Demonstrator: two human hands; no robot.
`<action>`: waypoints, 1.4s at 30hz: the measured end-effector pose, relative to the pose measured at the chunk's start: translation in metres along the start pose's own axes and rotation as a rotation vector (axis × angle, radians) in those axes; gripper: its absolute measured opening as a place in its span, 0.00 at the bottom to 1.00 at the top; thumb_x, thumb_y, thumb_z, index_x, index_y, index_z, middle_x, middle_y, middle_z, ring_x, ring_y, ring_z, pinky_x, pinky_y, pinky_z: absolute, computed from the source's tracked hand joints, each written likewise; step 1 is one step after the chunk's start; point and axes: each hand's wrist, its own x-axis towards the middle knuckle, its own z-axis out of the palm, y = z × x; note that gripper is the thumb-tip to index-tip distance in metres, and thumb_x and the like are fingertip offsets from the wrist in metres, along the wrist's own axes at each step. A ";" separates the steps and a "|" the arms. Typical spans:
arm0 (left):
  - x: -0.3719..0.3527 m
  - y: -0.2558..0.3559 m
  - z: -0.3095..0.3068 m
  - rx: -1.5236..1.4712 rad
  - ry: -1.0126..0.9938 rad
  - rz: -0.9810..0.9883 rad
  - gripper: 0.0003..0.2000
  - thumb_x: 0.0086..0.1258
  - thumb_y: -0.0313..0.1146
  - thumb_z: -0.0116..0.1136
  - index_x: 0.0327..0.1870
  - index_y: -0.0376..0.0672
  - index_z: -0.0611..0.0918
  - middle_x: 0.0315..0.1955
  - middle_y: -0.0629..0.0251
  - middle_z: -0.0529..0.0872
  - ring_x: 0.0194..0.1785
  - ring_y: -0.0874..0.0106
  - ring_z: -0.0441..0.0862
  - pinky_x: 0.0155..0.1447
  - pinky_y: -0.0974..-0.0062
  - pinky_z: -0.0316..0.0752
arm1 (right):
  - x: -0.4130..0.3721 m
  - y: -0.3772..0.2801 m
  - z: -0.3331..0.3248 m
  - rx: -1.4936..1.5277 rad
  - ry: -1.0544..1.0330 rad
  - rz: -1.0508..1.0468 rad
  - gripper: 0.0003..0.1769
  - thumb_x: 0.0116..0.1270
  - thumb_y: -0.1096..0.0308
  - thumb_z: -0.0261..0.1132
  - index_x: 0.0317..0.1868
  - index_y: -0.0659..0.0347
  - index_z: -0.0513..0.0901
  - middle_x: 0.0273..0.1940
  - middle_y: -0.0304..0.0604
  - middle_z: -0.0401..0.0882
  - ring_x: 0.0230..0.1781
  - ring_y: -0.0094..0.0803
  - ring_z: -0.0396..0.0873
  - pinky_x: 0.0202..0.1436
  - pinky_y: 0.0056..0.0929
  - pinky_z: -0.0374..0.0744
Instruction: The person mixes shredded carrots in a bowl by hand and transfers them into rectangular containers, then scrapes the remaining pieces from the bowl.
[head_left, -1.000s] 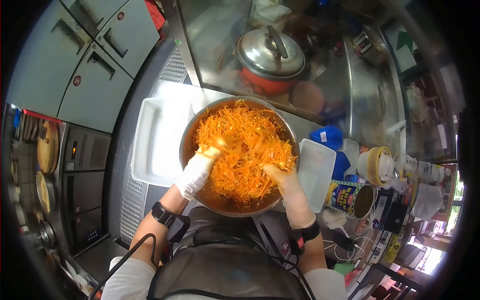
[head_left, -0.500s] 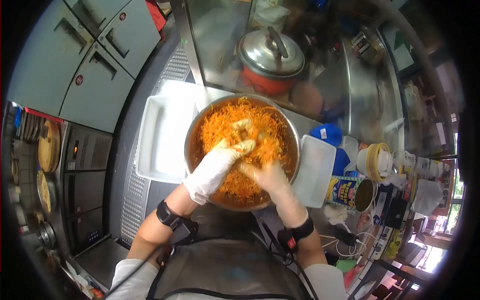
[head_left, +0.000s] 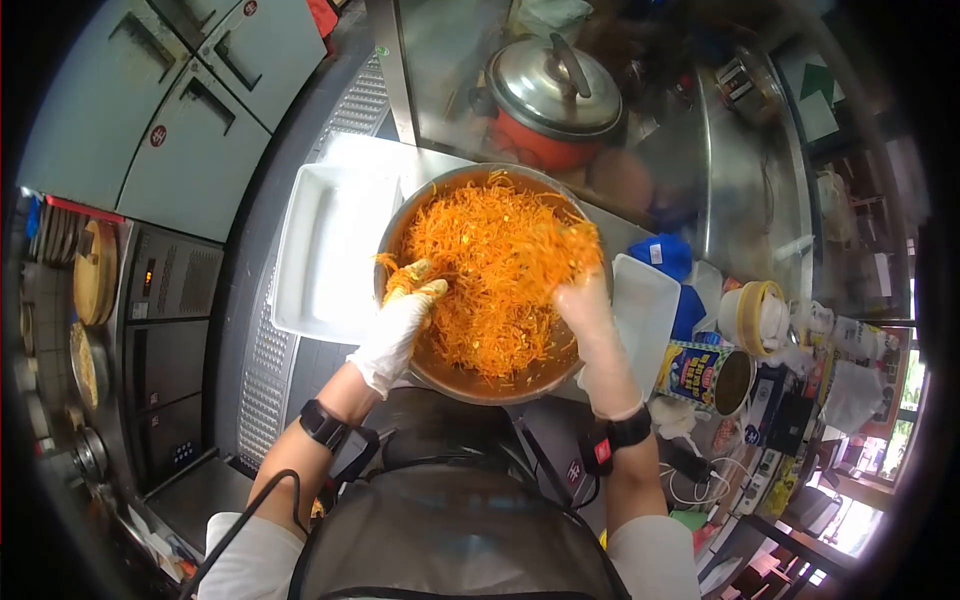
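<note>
Now left hand [head_left: 405,308] palm-down, fingers curled on carrot shreds [head_left: 490,250] in bowl [head_left: 470,388]; right hand [head_left: 592,325] fingers buried, grip unclear.

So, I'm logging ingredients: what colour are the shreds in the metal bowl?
The shreds are bright orange; head view shows it.

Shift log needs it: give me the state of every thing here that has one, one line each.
shredded carrot, loose heap, highest at right
metal bowl, holds the carrot
left hand, gloved, fingertips in the carrot, strands clinging
right hand, gloved, fingers buried under the carrot
red pot, lid on
white tray, open side up, left of bowl
tin, top open
cabinet doors, shut
</note>
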 end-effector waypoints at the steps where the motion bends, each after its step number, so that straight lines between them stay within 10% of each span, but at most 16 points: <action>1: -0.001 -0.005 0.004 -0.115 -0.032 -0.020 0.25 0.69 0.36 0.58 0.66 0.49 0.67 0.58 0.66 0.74 0.59 0.71 0.70 0.61 0.52 0.64 | 0.001 -0.003 -0.001 -0.187 -0.007 0.100 0.19 0.56 0.75 0.65 0.50 0.63 0.80 0.46 0.50 0.83 0.49 0.41 0.81 0.54 0.33 0.75; 5: 0.017 -0.046 -0.001 -0.183 0.025 -0.236 0.28 0.68 0.42 0.59 0.68 0.51 0.64 0.66 0.60 0.67 0.69 0.59 0.61 0.67 0.38 0.49 | -0.003 0.019 -0.014 -0.411 -0.067 0.250 0.18 0.58 0.70 0.65 0.50 0.61 0.81 0.46 0.49 0.83 0.49 0.41 0.80 0.54 0.34 0.75; 10: 0.035 -0.061 0.006 -0.265 0.063 -0.359 0.26 0.72 0.47 0.54 0.68 0.50 0.65 0.67 0.60 0.67 0.71 0.60 0.61 0.65 0.38 0.58 | -0.030 0.060 -0.024 -0.309 -0.080 0.218 0.23 0.59 0.67 0.66 0.56 0.62 0.77 0.54 0.49 0.79 0.56 0.40 0.77 0.57 0.34 0.74; 13: 0.048 -0.082 0.009 -0.417 -0.148 -0.431 0.26 0.75 0.53 0.45 0.68 0.50 0.65 0.66 0.59 0.68 0.66 0.60 0.69 0.58 0.43 0.73 | -0.051 0.053 -0.022 0.067 -0.093 0.957 0.30 0.65 0.66 0.65 0.66 0.60 0.67 0.61 0.45 0.74 0.58 0.36 0.75 0.63 0.33 0.73; 15: 0.032 -0.077 0.020 -0.348 -0.195 -0.448 0.26 0.75 0.53 0.44 0.68 0.49 0.64 0.65 0.60 0.70 0.64 0.61 0.71 0.59 0.46 0.74 | -0.061 0.045 -0.002 0.213 -0.106 0.974 0.30 0.67 0.64 0.64 0.67 0.61 0.66 0.61 0.45 0.73 0.59 0.36 0.75 0.63 0.34 0.73; 19: 0.034 -0.083 0.031 -0.368 -0.239 -0.467 0.26 0.76 0.53 0.42 0.68 0.47 0.66 0.64 0.62 0.72 0.64 0.66 0.71 0.65 0.61 0.71 | -0.066 0.046 0.021 0.799 -0.163 0.948 0.31 0.73 0.54 0.57 0.68 0.65 0.63 0.63 0.47 0.71 0.61 0.35 0.73 0.63 0.35 0.74; 27: 0.028 -0.053 0.024 -0.288 -0.093 -0.267 0.29 0.72 0.54 0.51 0.65 0.40 0.71 0.59 0.64 0.77 0.62 0.73 0.72 0.63 0.73 0.70 | -0.073 0.076 0.025 0.874 -0.120 0.828 0.35 0.69 0.49 0.61 0.66 0.66 0.66 0.60 0.45 0.72 0.59 0.31 0.73 0.61 0.31 0.74; 32: 0.018 -0.056 0.012 -0.073 -0.044 0.189 0.21 0.73 0.41 0.55 0.59 0.36 0.75 0.53 0.66 0.79 0.55 0.78 0.75 0.56 0.77 0.73 | -0.077 0.058 0.019 0.451 -0.251 0.519 0.34 0.69 0.54 0.60 0.67 0.66 0.64 0.63 0.44 0.69 0.65 0.31 0.65 0.67 0.33 0.66; 36: 0.000 -0.014 0.034 0.009 -0.099 0.103 0.22 0.68 0.30 0.62 0.61 0.35 0.70 0.52 0.64 0.79 0.55 0.76 0.76 0.59 0.76 0.73 | -0.062 0.030 0.013 0.337 -0.233 0.358 0.34 0.55 0.72 0.73 0.62 0.65 0.70 0.55 0.42 0.76 0.55 0.30 0.74 0.60 0.31 0.73; 42: -0.014 0.024 0.048 0.079 -0.228 0.201 0.26 0.66 0.27 0.63 0.63 0.34 0.66 0.55 0.61 0.77 0.56 0.73 0.75 0.58 0.74 0.74 | -0.041 0.004 -0.003 0.054 -0.159 0.084 0.35 0.52 0.72 0.75 0.60 0.65 0.71 0.58 0.45 0.75 0.56 0.32 0.75 0.59 0.34 0.75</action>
